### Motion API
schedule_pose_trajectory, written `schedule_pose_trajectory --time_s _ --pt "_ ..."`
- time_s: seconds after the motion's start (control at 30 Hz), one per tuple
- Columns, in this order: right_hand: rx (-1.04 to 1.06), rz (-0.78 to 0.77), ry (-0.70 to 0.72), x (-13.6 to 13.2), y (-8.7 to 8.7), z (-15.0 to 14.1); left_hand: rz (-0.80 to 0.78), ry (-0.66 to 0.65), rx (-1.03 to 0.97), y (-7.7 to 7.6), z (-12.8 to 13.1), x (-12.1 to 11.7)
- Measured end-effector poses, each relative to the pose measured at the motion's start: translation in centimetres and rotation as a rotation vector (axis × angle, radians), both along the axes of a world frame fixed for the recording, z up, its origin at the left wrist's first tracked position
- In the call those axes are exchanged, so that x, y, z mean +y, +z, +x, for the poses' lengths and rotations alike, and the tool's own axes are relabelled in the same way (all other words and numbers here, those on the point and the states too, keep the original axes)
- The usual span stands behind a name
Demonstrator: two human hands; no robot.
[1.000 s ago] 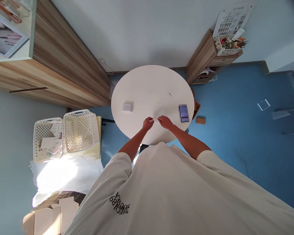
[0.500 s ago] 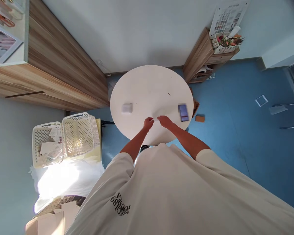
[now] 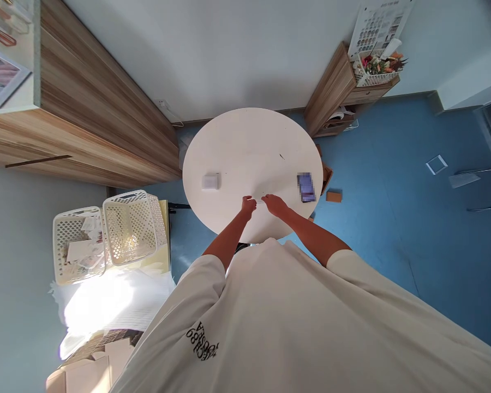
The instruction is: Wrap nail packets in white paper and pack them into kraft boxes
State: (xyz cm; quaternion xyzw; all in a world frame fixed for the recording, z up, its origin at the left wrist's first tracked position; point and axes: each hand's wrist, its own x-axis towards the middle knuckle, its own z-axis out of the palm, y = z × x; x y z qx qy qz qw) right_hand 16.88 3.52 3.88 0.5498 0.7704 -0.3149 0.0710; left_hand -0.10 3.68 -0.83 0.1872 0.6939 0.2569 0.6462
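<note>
Over the near side of the round white table, my left hand and my right hand are close together with a small gap between them. A thin, pale, see-through piece spans that gap, pinched by the fingers of both hands. It is too small to name. To the left lies a small stack of white rectangular sheets or a box. Right of my right hand is a phone-like thing with a blurred blue-violet face.
White perforated baskets stand at the left, one with packets inside. A wood-grain cabinet rises behind them. A small wooden cabinet stands at the back right. A brown block lies on the blue floor.
My left hand has turned slightly and its fingers have shifted a little on the pale piece. My right hand stays almost in place. The view has moved slightly.
</note>
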Motion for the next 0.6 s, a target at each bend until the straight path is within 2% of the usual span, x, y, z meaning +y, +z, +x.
schedule_pose_trajectory --time_s 0.1,0.23,0.43,0.6 --pt "-0.004 0.015 0.008 0.1 0.2 0.0 -0.012 -0.004 0.016 -0.1 0.0 -0.6" --pt "-0.015 -0.004 -0.053 0.8 0.1 0.0 -0.006 -0.063 0.066 -0.2 -0.4 -2.4" --pt "0.169 -0.048 -0.301 2.0 -1.5 0.2 0.104 -0.263 0.21 0.0 -0.8 -4.1" --pt "0.294 -0.109 -0.464 2.3 -3.0 0.2 0.073 -0.299 0.234 0.4 -1.1 -4.2"
